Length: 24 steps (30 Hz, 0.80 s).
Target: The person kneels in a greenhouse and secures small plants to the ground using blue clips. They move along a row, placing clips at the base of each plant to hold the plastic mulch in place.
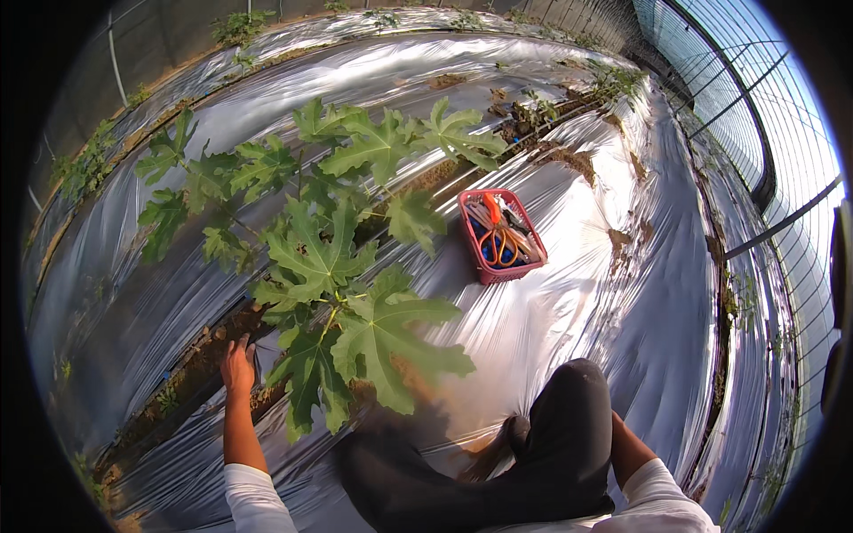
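My left hand (238,366) reaches down to a strip of bare soil (220,336) between sheets of silver plastic mulch film (506,333). Its fingertips are at the soil beside the film's edge, and whether they pinch anything cannot be made out. Just right of this hand spreads a fig plant (323,266) with large, deeply lobed green leaves, which hide its base. My right forearm (630,450) goes behind my bent knee (580,383), so the right hand is out of view.
A red plastic basket (472,233) on the film holds orange-handled scissors (503,243) and other tools. More plants (610,80) grow along the strip at the far right. A mesh wall on metal hoops (753,133) curves along the right side.
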{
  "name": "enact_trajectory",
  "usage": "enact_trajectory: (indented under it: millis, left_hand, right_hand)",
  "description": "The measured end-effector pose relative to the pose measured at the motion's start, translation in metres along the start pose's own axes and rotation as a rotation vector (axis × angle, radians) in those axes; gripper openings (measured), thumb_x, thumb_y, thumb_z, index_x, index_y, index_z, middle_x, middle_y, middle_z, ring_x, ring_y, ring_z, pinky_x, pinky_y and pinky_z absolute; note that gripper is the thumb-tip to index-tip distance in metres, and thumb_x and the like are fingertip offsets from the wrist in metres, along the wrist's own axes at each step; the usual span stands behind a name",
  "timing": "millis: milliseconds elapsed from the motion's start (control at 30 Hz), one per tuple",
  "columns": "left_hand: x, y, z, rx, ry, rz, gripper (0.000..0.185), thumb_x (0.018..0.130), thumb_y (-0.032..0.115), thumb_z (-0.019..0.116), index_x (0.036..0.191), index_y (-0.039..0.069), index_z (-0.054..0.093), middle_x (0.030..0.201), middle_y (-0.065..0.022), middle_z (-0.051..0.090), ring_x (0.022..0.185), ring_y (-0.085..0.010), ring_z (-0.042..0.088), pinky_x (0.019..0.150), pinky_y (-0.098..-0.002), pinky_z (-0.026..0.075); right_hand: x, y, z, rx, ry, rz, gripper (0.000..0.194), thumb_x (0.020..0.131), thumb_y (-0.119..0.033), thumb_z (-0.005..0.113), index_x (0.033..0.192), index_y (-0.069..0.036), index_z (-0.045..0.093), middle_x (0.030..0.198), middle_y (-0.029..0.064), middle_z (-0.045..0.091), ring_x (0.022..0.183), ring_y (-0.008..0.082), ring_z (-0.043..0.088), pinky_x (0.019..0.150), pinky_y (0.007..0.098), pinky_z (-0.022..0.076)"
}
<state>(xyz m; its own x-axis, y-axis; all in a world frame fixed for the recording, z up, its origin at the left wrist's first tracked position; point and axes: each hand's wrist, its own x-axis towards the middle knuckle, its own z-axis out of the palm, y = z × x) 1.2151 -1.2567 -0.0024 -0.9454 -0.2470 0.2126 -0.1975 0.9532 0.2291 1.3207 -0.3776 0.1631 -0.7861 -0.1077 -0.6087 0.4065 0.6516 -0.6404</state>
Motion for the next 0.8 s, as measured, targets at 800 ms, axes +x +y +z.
enact_trajectory:
  millis: [800]
  left_hand:
    - [-0.209, 0.175, -0.083, -0.184, -0.302, -0.192, 0.034, 0.104, 0.02, 0.071, 0.132, 0.001, 0.072, 0.127, -0.0235, 0.074, 0.124, -0.0473, 0.064, 0.107, -0.0529, 0.05]
  right_hand:
    - [0.195, -0.085, 0.003, 0.39, 0.425, -0.403, 0.045, 0.109, -0.023, 0.066, 0.146, 0.002, 0.06, 0.116, 0.0134, 0.077, 0.104, 0.0223, 0.075, 0.092, 0.0372, 0.0588]
